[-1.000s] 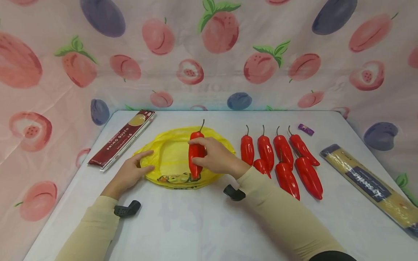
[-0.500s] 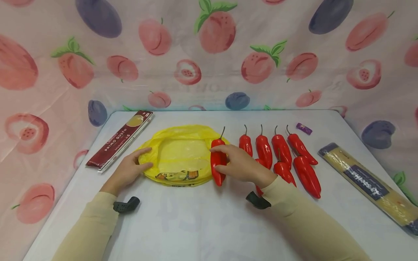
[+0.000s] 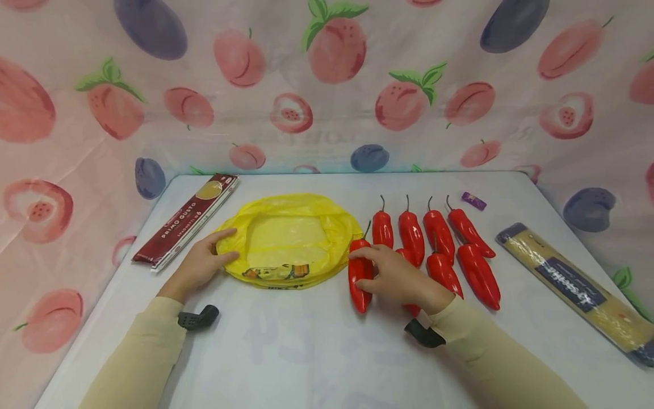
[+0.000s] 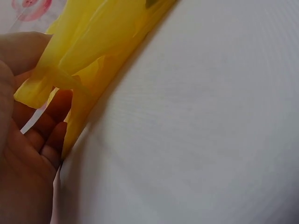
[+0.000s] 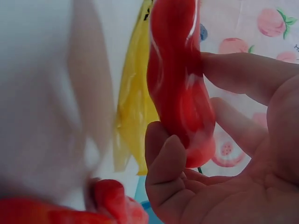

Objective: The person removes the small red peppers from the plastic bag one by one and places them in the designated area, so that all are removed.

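In the head view, my right hand (image 3: 398, 275) holds a red chili pepper (image 3: 360, 284) by its middle, stem up, just right of a yellow plastic bag (image 3: 337, 227). The right wrist view shows the thumb and fingers round the glossy pepper (image 5: 177, 70). My left hand (image 3: 200, 266) grips the bag's left edge. Seen from the left wrist, the yellow plastic (image 4: 93, 46) lies between the thumb and the curled fingers. The bag lies with its wide mouth spread, and its printed front rim faces me.
Several more red peppers (image 3: 411, 233) lie in two rows right of the bag, partly behind my right hand. A spaghetti packet (image 3: 186, 221) lies at left, a long pasta pack (image 3: 572, 287) at right. A small purple packet (image 3: 474, 200) is at the back.
The right hand has carried the pepper from over the bag to the right and toward me, past the bag's right edge. The left hand stays at the bag's left edge.
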Tool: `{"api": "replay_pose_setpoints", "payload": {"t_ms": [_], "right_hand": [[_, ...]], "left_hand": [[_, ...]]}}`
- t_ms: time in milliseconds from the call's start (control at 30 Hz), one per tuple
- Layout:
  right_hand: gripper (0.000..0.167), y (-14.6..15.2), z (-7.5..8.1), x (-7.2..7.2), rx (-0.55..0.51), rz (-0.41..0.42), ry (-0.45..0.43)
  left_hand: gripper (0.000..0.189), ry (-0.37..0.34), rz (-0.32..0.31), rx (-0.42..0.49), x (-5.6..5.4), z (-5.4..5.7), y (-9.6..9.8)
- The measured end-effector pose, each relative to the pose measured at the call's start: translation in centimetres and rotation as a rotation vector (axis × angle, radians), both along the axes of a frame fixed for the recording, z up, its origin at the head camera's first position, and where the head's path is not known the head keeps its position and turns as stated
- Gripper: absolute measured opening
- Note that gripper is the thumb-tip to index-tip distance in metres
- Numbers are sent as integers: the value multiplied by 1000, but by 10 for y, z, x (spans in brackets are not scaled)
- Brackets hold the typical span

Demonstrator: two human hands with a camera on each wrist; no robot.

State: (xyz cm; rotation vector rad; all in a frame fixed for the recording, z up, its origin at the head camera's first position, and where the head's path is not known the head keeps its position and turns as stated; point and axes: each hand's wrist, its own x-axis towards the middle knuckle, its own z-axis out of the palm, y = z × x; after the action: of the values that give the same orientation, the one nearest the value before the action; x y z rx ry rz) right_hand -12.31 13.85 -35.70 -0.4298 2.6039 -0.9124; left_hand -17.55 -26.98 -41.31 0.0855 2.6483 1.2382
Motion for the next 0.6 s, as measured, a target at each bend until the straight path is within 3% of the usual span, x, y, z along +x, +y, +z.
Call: {"api": "replay_pose_setpoints", "payload": {"t_ms": [600], "right_hand": [[55, 9, -14, 22, 42, -46, -31]], "left_hand": [[71, -2, 13, 28, -3, 0, 2]]}}
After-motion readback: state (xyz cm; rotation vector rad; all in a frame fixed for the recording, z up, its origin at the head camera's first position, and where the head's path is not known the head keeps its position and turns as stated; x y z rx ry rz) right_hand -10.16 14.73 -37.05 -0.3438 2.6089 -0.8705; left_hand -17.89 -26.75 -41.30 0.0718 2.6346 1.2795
